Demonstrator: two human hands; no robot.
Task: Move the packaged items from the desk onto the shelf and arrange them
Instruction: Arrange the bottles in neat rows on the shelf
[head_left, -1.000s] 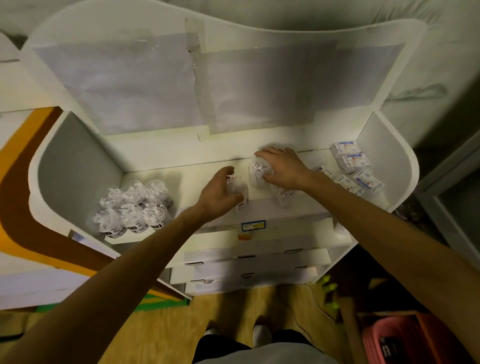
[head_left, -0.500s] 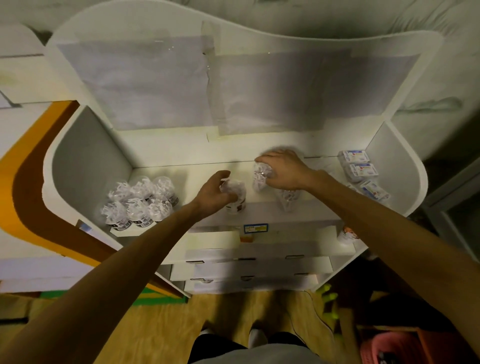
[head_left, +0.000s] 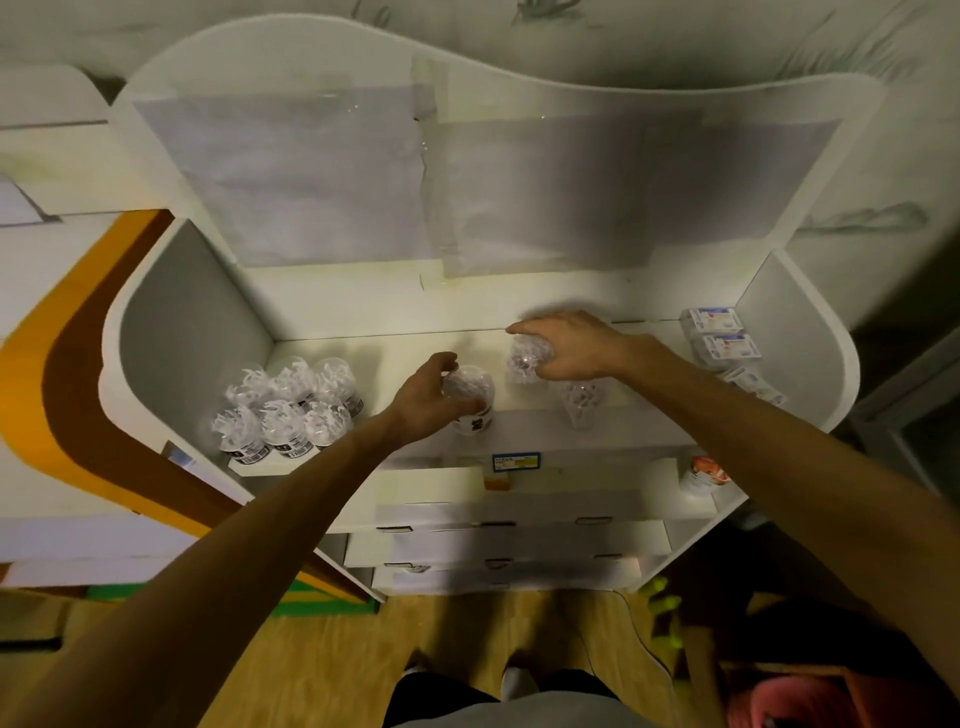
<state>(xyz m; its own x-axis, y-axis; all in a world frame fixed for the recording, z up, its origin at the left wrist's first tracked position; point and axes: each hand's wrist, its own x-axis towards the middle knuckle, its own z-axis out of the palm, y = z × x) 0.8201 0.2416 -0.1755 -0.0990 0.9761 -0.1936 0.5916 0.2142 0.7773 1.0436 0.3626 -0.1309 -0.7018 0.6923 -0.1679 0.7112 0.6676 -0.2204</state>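
On the top board of a white shelf unit (head_left: 395, 343), my left hand (head_left: 428, 397) grips a clear wrapped cup (head_left: 472, 400) standing near the front edge. My right hand (head_left: 569, 345) holds a second clear wrapped cup (head_left: 524, 361) from above, a little further back. A third clear cup (head_left: 582, 402) stands under my right wrist. Several wrapped cups (head_left: 288, 405) sit grouped at the shelf's left end.
Small white boxes (head_left: 722, 340) are stacked at the shelf's right end. A red-and-white packet (head_left: 701, 475) lies on the lower board at right. A blue price label (head_left: 515, 461) marks the front edge. Below are white drawers (head_left: 509, 545), wooden floor, and a pink basket (head_left: 769, 706).
Both hands stay on their cups at about the same places on the shelf. The camera has shifted slightly, so the shelf sits lower and further right in view.
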